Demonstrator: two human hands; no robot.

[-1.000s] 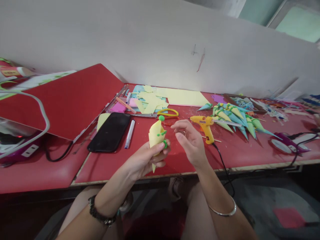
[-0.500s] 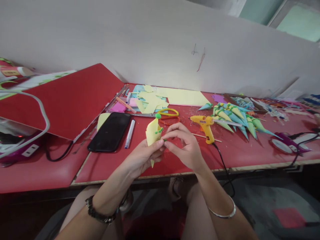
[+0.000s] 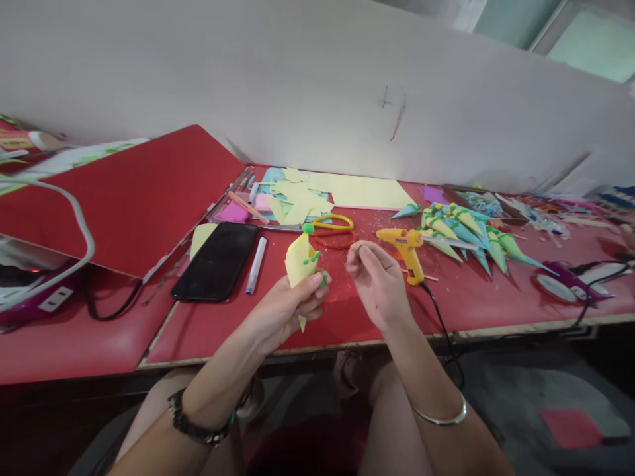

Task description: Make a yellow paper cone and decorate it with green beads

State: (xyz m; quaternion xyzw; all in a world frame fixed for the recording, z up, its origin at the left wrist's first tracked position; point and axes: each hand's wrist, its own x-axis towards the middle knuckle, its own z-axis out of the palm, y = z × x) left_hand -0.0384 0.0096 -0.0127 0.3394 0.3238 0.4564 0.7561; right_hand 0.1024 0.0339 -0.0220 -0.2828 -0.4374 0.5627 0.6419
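Observation:
My left hand (image 3: 288, 303) grips a yellow paper cone (image 3: 299, 259), its narrow tip pointing down below my fingers. A green ball (image 3: 308, 229) sits at the cone's top, and several smaller green pieces line its right edge. Another green bit (image 3: 325, 278) shows by my left fingertips. To the right, apart from the cone, my right hand (image 3: 380, 284) is closed in a pinch; a speck of green shows at its fingertips, too small to name. Behind the hands lie scissors (image 3: 333, 222) with yellow and red-orange handles.
A yellow glue gun (image 3: 407, 254) lies right of my right hand, its cord over the table edge. Beyond it is a pile of finished blue and yellow cones (image 3: 464, 231). A black phone (image 3: 217, 262) and a marker (image 3: 256, 266) lie left. Paper scraps (image 3: 297, 198) lie behind.
My right hand has drawn away from the cone to the right, fingers still pinched. My left hand keeps its hold, with the cone shifted slightly left.

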